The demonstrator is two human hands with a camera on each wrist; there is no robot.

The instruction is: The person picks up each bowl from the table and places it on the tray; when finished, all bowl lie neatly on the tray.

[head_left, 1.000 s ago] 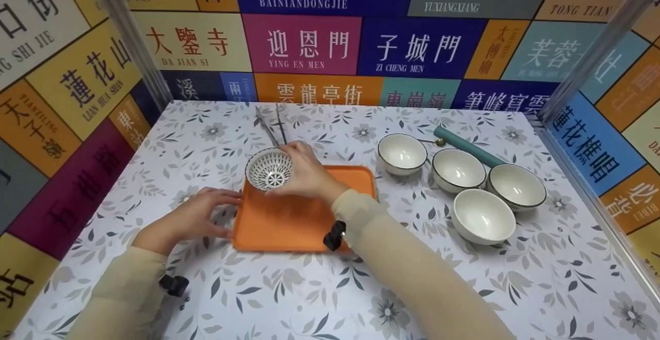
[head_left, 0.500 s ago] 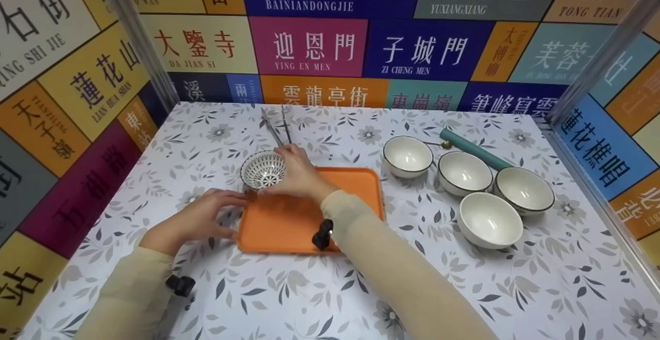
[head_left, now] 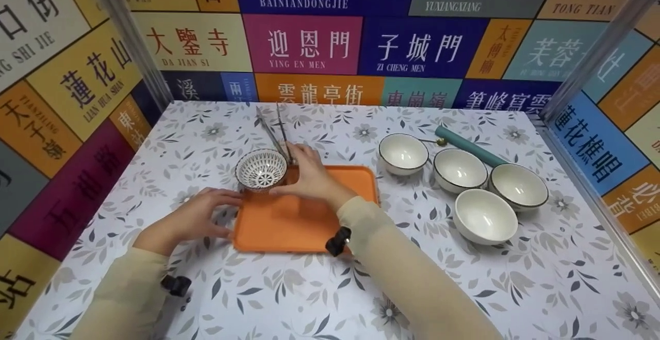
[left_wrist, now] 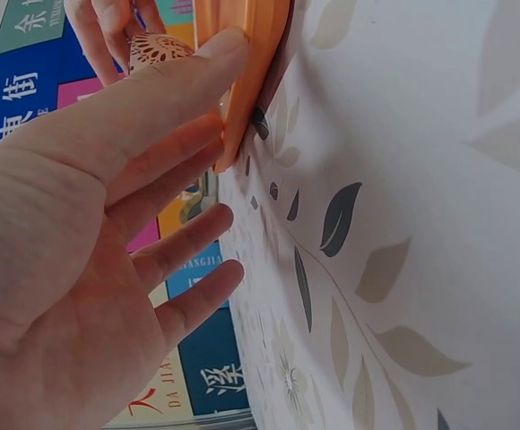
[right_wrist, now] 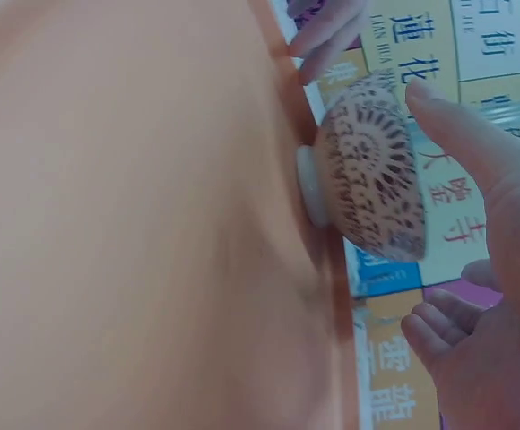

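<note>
A small bowl (head_left: 261, 170) with a black-and-white pattern inside stands upright on the far left corner of the orange tray (head_left: 299, 226). Its patterned outside (right_wrist: 372, 166) and white foot show in the right wrist view, the foot on the tray. Just right of the bowl is my right hand (head_left: 312, 177), fingers spread and nothing held; a gap parts it from the bowl in the right wrist view. My left hand (head_left: 193, 219) lies along the tray's left side, thumb and fingertips at the rim. In the left wrist view its fingers are extended.
Behind the tray lie metal tongs (head_left: 273, 131), partly hidden by the right hand. Several cream bowls, one of them a plain bowl (head_left: 485, 216), stand at the right. A green rolled thing (head_left: 469, 146) lies behind them. Printed panels (head_left: 301, 43) wall the table.
The right hand has shifted the patterned bowl left to the tray's corner, let go of it and drawn slightly to the right. The left hand has stayed by the tray.
</note>
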